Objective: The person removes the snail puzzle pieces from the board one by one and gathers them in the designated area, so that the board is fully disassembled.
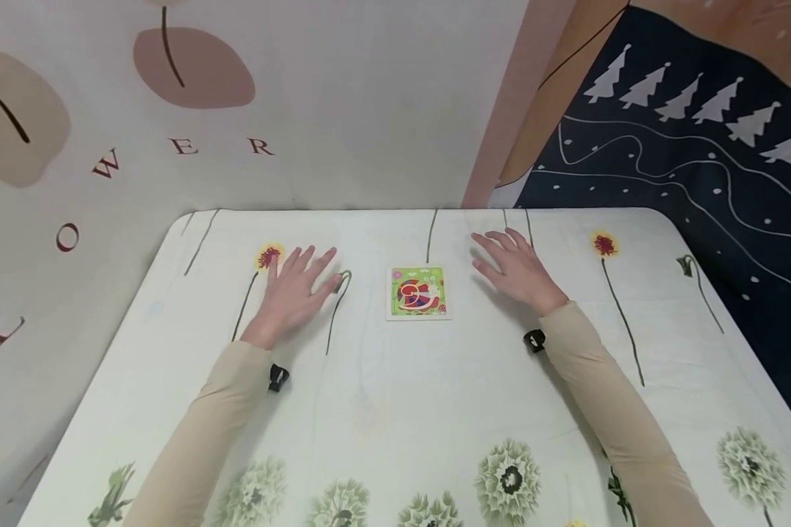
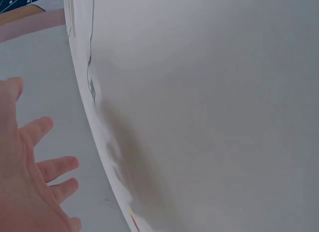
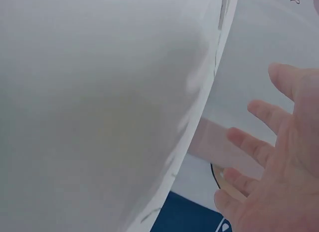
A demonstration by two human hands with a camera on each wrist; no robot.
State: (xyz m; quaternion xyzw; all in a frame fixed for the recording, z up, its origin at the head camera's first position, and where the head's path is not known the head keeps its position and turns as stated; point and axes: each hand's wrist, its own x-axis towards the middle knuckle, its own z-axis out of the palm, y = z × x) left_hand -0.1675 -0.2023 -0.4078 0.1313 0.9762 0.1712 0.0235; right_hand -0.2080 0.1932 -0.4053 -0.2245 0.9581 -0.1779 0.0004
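Observation:
A small square picture puzzle [image 1: 418, 293] with a red and blue snail on a green ground lies flat on the table, between the two hands. To its left is the left hand [image 1: 294, 289], palm down with fingers spread, holding nothing. On the other side, the right hand [image 1: 517, 267] is spread too, its fingers pointing toward the back left, with nothing in it. Both wrist views show the left hand [image 2: 30, 167] and the right hand [image 3: 279, 152] with fingers apart, their shadows falling on the cloth.
A white cloth [image 1: 369, 395] printed with flowers covers the table. Behind it hangs a pale fabric [image 1: 369, 110] with letters and leaf shapes. A dark blue cloth [image 1: 672, 168] with white trees hangs at the right. Black straps [image 1: 535, 340] sit at the wrists.

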